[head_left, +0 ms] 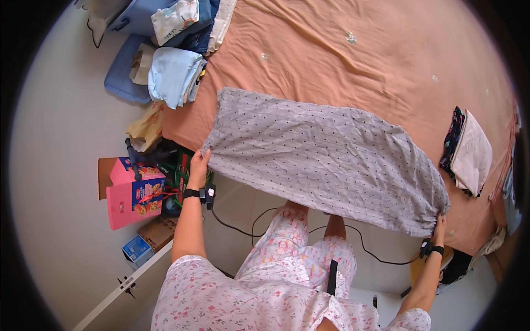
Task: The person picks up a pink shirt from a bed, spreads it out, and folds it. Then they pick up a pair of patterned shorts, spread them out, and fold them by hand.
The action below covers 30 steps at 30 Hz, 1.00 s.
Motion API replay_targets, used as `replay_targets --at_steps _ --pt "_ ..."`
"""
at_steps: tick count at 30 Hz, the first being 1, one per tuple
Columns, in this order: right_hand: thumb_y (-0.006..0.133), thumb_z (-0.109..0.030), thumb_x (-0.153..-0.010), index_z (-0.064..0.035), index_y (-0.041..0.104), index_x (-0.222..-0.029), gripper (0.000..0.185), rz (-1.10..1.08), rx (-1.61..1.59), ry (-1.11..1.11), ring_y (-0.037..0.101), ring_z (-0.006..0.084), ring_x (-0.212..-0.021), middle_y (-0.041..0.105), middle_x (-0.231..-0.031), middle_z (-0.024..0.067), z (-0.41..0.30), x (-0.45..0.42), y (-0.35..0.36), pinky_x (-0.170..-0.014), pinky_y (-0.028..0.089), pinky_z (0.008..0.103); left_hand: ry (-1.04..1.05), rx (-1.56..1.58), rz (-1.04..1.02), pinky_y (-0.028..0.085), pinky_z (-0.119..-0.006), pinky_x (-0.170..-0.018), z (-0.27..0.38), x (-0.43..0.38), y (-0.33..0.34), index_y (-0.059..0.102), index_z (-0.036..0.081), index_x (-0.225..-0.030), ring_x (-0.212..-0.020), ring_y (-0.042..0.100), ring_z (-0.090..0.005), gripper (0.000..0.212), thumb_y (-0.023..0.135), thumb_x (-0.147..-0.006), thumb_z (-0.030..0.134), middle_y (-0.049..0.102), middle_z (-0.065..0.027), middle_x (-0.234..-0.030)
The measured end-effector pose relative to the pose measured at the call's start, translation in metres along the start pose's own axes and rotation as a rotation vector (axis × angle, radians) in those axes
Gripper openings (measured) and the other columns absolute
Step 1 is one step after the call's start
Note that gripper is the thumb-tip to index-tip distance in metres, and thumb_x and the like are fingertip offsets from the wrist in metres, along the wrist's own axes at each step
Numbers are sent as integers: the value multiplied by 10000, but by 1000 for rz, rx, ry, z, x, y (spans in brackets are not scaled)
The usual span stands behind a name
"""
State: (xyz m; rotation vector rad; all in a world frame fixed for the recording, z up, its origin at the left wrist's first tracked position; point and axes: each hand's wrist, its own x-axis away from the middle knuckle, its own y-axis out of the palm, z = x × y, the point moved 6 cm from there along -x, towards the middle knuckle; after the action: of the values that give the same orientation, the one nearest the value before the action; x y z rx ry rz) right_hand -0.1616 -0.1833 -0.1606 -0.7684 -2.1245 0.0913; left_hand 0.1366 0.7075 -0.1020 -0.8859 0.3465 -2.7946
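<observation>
A grey dotted cloth garment (323, 157), gathered at both ends, is spread lengthwise over the near edge of the bed, its lower edge hanging past the mattress. My left hand (199, 163) pinches its near left corner between thumb and fingers. At the far right, my right hand (440, 227) grips the other end by the gathered edge. The cloth is held stretched between both hands, with soft wrinkles across its right half. Beneath it lies an orange bed sheet (306, 58) with small embroidered flowers.
Folded clothes (172, 74) are stacked at the bed's left edge, beside a blue plastic container (138, 18). More folded clothes (472, 153) lie at the right. A pink cardboard box (120, 207) stands on the left near bags. Black cables (236, 229) run from my wrists below the garment.
</observation>
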Motion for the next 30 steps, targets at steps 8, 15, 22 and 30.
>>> replay_targets --at_steps 8,15,22,30 --pt "541 -319 -903 -69 457 -1283 462 4 40 35 515 197 -1063 552 -1193 63 11 -7 -12 -888 412 339 1 -846 -141 465 -324 -711 18 -49 5 602 -23 -975 -796 601 -205 231 590 -828 154 645 -77 -856" --pt "545 -318 -903 -67 461 -1276 457 40 -21 32 525 199 -1051 551 -1191 74 8 -3 -7 -883 420 341 274 -552 78 490 -323 -725 104 -106 70 576 -57 -1025 -809 624 -234 433 675 -798 298 646 -137 -862" --pt "574 -308 -883 -52 506 -1237 442 9 -13 31 526 166 -1012 570 -1143 44 -22 18 10 -866 417 305 92 -430 -69 462 -279 -713 98 -117 96 605 -10 -1057 -807 586 -147 339 689 -791 183 645 -59 -936" --pt "565 -202 -881 -27 562 -1149 320 125 71 -126 522 125 -900 601 -1021 19 -6 2 5 -811 412 266 738 -920 289 423 -329 -828 136 -122 82 570 14 -1039 -907 548 -237 330 686 -785 189 599 -115 -965"
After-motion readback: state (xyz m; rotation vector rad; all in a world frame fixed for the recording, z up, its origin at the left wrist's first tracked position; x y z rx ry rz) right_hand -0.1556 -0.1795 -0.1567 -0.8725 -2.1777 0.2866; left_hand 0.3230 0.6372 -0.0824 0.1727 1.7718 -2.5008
